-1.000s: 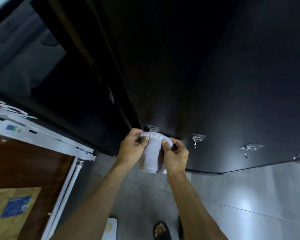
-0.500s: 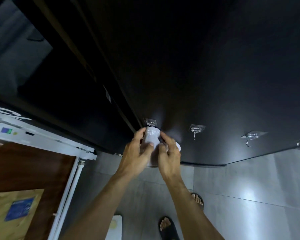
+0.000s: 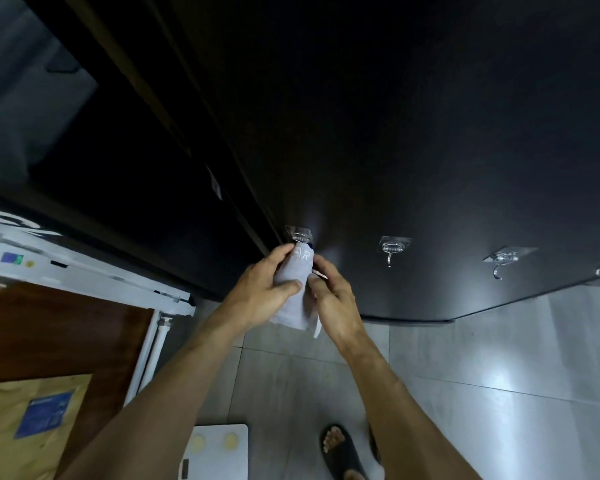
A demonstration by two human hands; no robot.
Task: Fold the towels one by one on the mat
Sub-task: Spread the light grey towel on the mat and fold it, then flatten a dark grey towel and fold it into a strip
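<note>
Towel (image 3: 296, 292) up at leftmost hook (image 3: 298, 233) on dark panel (image 3: 413, 140); hung or only held there, cannot tell. Lettering partly covered, "AR" legible. Left hand (image 3: 260, 292) wrapped round towel, thumb across front. Right hand (image 3: 333, 292) pinching right edge; fingertips hidden behind cloth. Three hooks free to right. Grey floor (image 3: 499, 358) open below; sandalled foot (image 3: 340, 452) near bottom edge.

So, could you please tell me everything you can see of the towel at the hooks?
The towel is small, pale grey and soft-looking, bunched lengthwise with white letters near its top. It hangs upright against the dark panel, its top right under the leftmost clear hook. The left hand grips its left side, thumb across the front; the right hand pinches its right edge.
</note>
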